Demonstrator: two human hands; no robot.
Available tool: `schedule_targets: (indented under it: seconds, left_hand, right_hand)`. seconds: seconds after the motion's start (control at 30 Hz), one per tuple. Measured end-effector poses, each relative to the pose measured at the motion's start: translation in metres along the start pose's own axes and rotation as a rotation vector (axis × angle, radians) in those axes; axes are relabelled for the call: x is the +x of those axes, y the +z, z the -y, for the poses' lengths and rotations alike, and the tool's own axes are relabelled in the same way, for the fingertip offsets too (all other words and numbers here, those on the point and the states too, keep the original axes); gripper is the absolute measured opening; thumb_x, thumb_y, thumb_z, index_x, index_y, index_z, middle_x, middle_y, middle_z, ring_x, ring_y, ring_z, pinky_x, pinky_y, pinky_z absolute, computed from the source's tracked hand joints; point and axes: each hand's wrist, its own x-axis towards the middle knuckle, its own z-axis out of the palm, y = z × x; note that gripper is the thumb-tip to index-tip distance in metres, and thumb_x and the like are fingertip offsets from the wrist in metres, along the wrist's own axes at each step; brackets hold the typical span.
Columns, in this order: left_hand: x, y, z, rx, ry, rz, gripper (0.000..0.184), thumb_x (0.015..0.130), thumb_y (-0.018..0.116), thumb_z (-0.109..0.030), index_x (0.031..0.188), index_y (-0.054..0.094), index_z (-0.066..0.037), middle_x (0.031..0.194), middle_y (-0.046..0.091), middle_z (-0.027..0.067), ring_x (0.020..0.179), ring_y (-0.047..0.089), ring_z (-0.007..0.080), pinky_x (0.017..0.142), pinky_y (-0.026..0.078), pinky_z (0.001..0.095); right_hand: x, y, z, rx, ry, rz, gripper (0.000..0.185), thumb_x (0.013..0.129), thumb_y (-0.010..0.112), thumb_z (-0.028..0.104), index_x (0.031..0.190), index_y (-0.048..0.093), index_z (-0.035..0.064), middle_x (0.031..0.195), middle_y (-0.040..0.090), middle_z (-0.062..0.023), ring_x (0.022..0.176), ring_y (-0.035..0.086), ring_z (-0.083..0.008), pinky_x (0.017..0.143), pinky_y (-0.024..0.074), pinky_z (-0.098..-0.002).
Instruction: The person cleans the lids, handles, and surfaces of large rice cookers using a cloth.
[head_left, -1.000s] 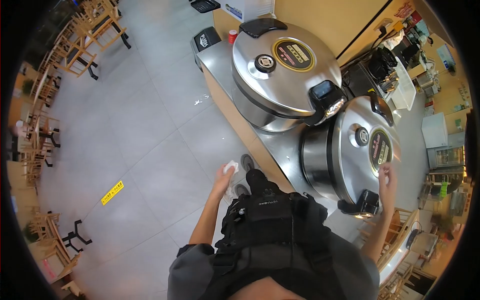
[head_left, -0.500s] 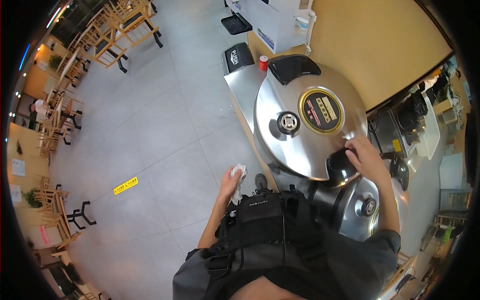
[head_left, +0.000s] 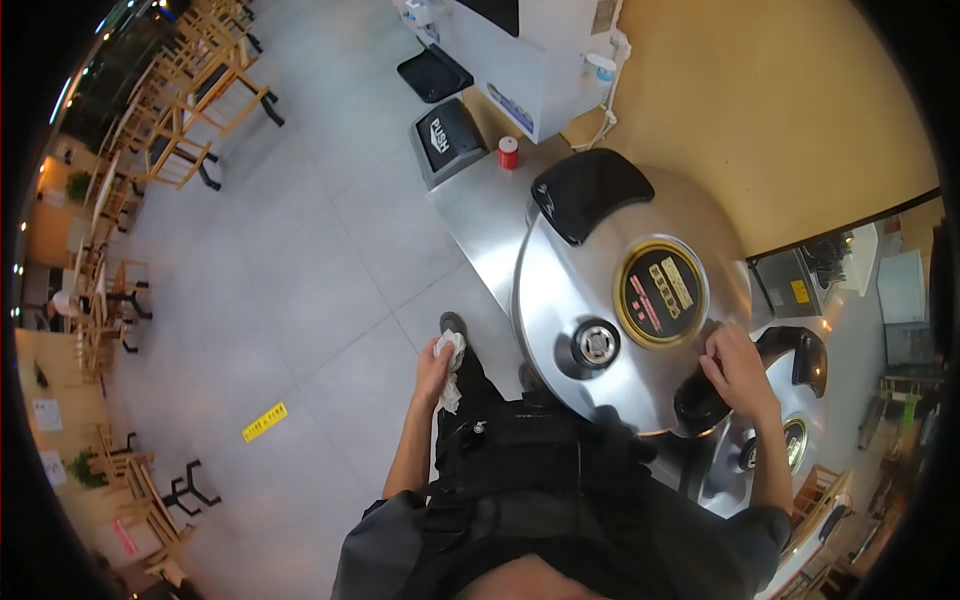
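Observation:
My left hand (head_left: 432,372) is closed on a crumpled white cloth or tissue (head_left: 452,362), which hangs down over the dark trousers. My right hand (head_left: 735,368) is at the edge of the large steel cooker lid (head_left: 570,290), just above its black front handle (head_left: 700,402). Its fingers are curled, and whether they grip anything cannot be made out. The lid looks closed, with a round black valve (head_left: 597,344) and a gold-rimmed label (head_left: 660,292). A second steel cooker (head_left: 735,480) is partly hidden behind my right arm.
On the steel counter (head_left: 480,215) stand a red can (head_left: 508,153) and a white cabinet. A bin marked PUSH (head_left: 445,140) is at the counter's end. Wooden chairs (head_left: 185,130) line the left. A yellow strip (head_left: 264,422) marks the grey floor.
My right hand has gone from the smaller cooker to the large one, staying by its front handle over the last half second. The view has shifted towards the large cooker. My left hand keeps the white cloth.

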Motion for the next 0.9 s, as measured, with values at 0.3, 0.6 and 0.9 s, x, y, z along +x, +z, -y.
schedule_targets:
  seconds: [0.3,0.6,0.9]
  left_hand:
    - [0.111,-0.044,-0.057,0.119,0.049,0.262,0.032,0.1,0.061,-0.025,0.12,0.061,0.0,0.102,0.068,0.0063,0.091,0.062,0.0127,0.08,0.05,0.0287]
    - [0.175,-0.164,-0.082,0.126,0.081,0.122,0.036,0.1,0.06,-0.029,0.119,0.062,0.001,0.102,0.069,0.008,0.088,0.063,0.0141,0.077,0.051,0.0295]
    - [0.205,-0.171,-0.073,-0.448,-0.143,0.267,0.033,0.103,0.052,-0.024,0.125,0.057,-0.001,0.11,0.068,0.0103,0.092,0.068,0.0211,0.079,0.058,0.0373]
  right_hand:
    - [-0.001,0.043,0.019,-0.191,0.509,-0.417,0.015,0.096,0.058,0.018,0.096,0.055,0.003,0.092,0.055,-0.0156,0.089,0.052,-0.0364,0.079,0.0412,-0.047]
    - [-0.029,0.067,-0.028,-0.351,1.125,-0.475,0.032,0.103,0.047,0.03,0.106,0.058,-0.0003,0.108,0.063,-0.0259,0.105,0.058,-0.0458,0.089,0.045,-0.0518]
    - [-0.06,0.084,-0.083,-0.295,1.273,-0.553,0.038,0.099,0.049,0.035,0.104,0.061,-0.0004,0.104,0.067,-0.0264,0.102,0.062,-0.0465,0.086,0.0466,-0.0535]
